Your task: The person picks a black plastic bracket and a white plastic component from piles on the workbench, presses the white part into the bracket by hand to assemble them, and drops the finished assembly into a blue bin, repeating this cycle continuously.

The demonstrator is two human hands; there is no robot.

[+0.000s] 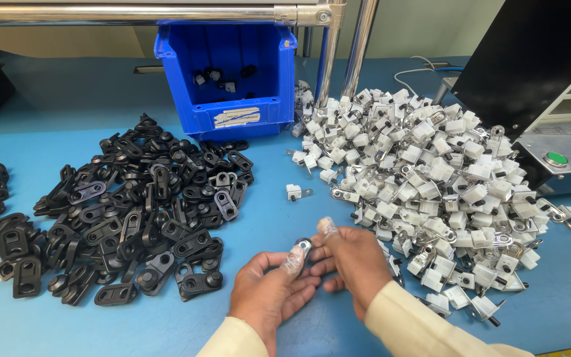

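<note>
The small part (pixel 303 246) sits pinched between your two hands, near the bench's (pixel 338 86) front edge, between the black pile (pixel 133 211) at left and the white pile (pixel 431 178) at right. Your left hand (pixel 269 291) and right hand (pixel 355 261) are both closed on it; keep fingertips steady and seat it squarely.

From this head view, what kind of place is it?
Likely a factory assembly bench: a heap of black plastic parts, a heap of white-and-metal clips, a blue parts bin and a machine with a green button.
</note>
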